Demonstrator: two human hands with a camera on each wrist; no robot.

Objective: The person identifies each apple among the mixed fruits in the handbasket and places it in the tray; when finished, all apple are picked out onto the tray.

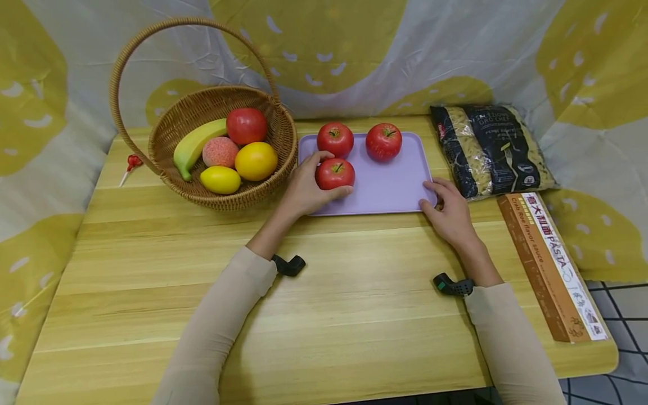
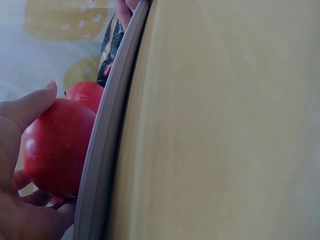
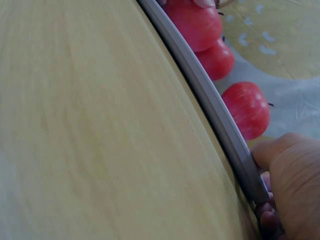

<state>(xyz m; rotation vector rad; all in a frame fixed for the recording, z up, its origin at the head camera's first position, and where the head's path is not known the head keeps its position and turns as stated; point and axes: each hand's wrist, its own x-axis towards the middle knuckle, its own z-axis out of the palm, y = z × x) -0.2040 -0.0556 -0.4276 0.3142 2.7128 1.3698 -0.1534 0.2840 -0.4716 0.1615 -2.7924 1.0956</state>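
Observation:
My left hand [image 1: 310,188] curls round a red apple [image 1: 335,174] at the left front of a lilac tray [image 1: 390,188]. In the left wrist view thumb and fingers lie on opposite sides of that apple [image 2: 60,147], close behind the tray's rim [image 2: 107,120]. Two more red apples stand along the back of the tray, one behind the held apple [image 1: 335,139] and one to its right [image 1: 383,142]. My right hand [image 1: 448,211] pinches the tray's right front corner, thumb at the rim and fingers partly below it in the right wrist view.
Left of the tray stands a wicker basket [image 1: 228,199] with a tall handle, holding a banana [image 1: 199,143] and several other fruits. A small red-handled tool [image 1: 133,163] lies beside it. To the right are a pasta bag [image 1: 493,149] and a long pasta box [image 1: 552,270].

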